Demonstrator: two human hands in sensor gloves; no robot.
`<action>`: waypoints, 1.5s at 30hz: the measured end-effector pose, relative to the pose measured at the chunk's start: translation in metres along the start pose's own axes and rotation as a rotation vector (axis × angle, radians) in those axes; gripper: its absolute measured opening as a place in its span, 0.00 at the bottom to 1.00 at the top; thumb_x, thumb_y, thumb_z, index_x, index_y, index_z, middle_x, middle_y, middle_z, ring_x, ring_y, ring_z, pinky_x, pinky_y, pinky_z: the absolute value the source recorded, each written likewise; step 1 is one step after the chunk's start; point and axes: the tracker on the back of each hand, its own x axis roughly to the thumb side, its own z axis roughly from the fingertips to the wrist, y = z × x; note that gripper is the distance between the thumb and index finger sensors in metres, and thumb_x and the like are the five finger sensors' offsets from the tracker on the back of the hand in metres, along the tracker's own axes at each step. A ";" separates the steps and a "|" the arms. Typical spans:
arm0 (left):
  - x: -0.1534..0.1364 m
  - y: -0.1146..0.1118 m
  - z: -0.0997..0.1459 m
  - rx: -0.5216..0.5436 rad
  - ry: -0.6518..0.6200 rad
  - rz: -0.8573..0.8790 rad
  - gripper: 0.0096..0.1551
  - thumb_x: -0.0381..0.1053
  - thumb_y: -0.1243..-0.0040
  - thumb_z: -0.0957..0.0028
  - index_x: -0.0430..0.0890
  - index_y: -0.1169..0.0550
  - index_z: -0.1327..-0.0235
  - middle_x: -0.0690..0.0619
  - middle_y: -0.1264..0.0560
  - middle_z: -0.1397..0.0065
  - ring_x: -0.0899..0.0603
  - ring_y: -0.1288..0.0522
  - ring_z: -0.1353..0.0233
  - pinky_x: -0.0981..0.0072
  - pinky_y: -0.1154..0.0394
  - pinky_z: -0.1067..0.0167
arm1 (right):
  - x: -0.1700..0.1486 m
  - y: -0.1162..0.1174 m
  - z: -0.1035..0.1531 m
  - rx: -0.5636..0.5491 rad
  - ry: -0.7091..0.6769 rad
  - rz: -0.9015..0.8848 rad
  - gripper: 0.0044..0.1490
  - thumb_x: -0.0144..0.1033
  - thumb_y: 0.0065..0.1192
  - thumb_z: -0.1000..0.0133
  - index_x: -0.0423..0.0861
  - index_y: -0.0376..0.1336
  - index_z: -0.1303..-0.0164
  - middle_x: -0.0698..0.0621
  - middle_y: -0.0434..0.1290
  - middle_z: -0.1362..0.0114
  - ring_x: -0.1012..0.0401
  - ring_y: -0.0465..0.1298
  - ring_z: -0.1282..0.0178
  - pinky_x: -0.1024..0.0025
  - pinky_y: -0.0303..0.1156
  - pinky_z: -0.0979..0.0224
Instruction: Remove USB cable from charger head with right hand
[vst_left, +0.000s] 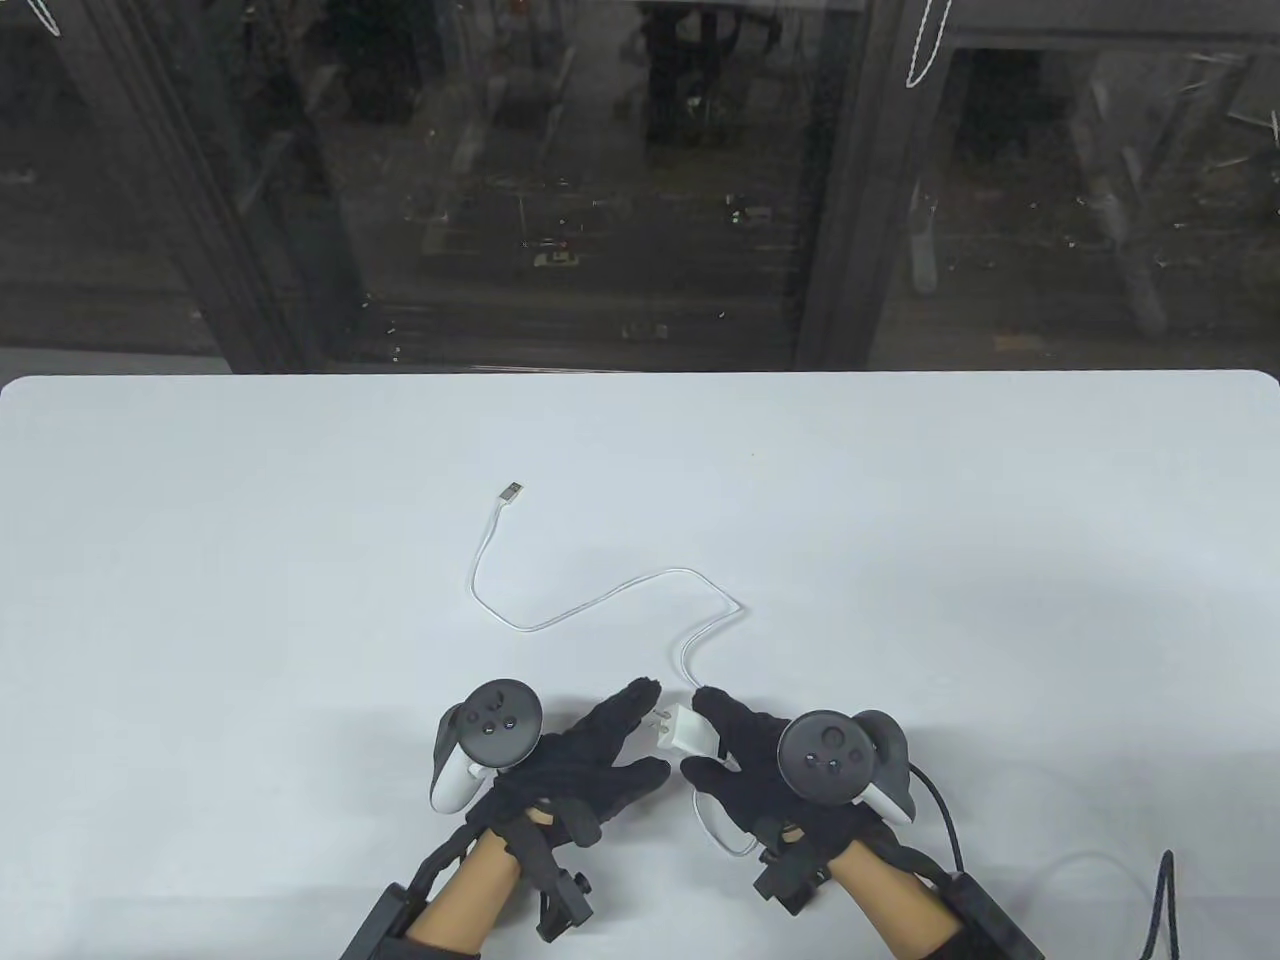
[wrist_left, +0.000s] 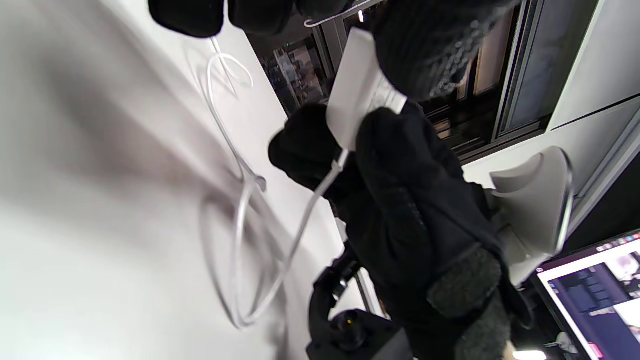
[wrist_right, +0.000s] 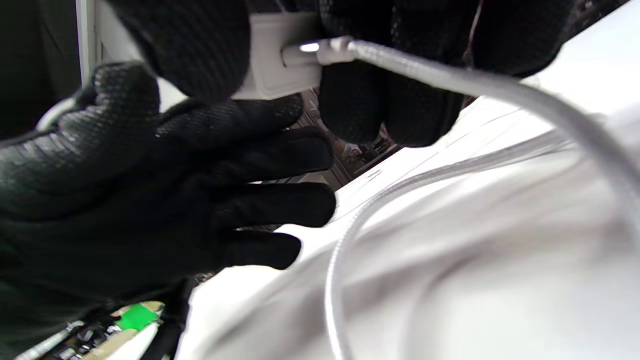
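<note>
The white charger head (vst_left: 690, 730) is lifted near the table's front edge, with its prongs pointing left. My right hand (vst_left: 703, 738) grips it between thumb and fingers. The white USB cable (vst_left: 600, 595) is plugged into the charger; the plug (wrist_right: 320, 50) shows seated in the right wrist view. The cable loops under my right hand and snakes across the table to its free USB end (vst_left: 511, 492). My left hand (vst_left: 645, 730) is open with fingers spread beside the prongs. I cannot tell if it touches the charger (wrist_left: 357, 95).
The white table (vst_left: 300, 500) ends at a far edge against a dark window. A black wire (vst_left: 945, 810) trails from my right wrist gear at the front right. A laptop screen (wrist_left: 595, 295) shows in the left wrist view.
</note>
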 end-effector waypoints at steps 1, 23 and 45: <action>0.000 -0.002 -0.001 0.000 -0.012 0.029 0.49 0.58 0.39 0.45 0.43 0.47 0.18 0.36 0.45 0.16 0.23 0.43 0.21 0.16 0.55 0.37 | 0.001 0.001 0.000 0.011 -0.008 -0.022 0.48 0.50 0.67 0.53 0.37 0.56 0.30 0.42 0.74 0.37 0.42 0.78 0.38 0.40 0.66 0.32; -0.018 -0.011 -0.003 0.233 -0.122 0.704 0.43 0.56 0.34 0.49 0.46 0.38 0.24 0.44 0.34 0.21 0.33 0.31 0.24 0.25 0.38 0.33 | -0.004 0.000 0.001 -0.050 0.003 -0.113 0.25 0.39 0.63 0.49 0.41 0.69 0.44 0.50 0.83 0.52 0.49 0.84 0.53 0.40 0.70 0.36; -0.023 0.091 0.051 1.000 0.040 0.164 0.43 0.52 0.34 0.51 0.46 0.38 0.23 0.39 0.38 0.24 0.31 0.35 0.29 0.27 0.40 0.34 | -0.030 -0.017 0.004 -0.210 0.099 0.014 0.25 0.37 0.64 0.50 0.40 0.70 0.46 0.50 0.83 0.54 0.49 0.85 0.54 0.41 0.71 0.38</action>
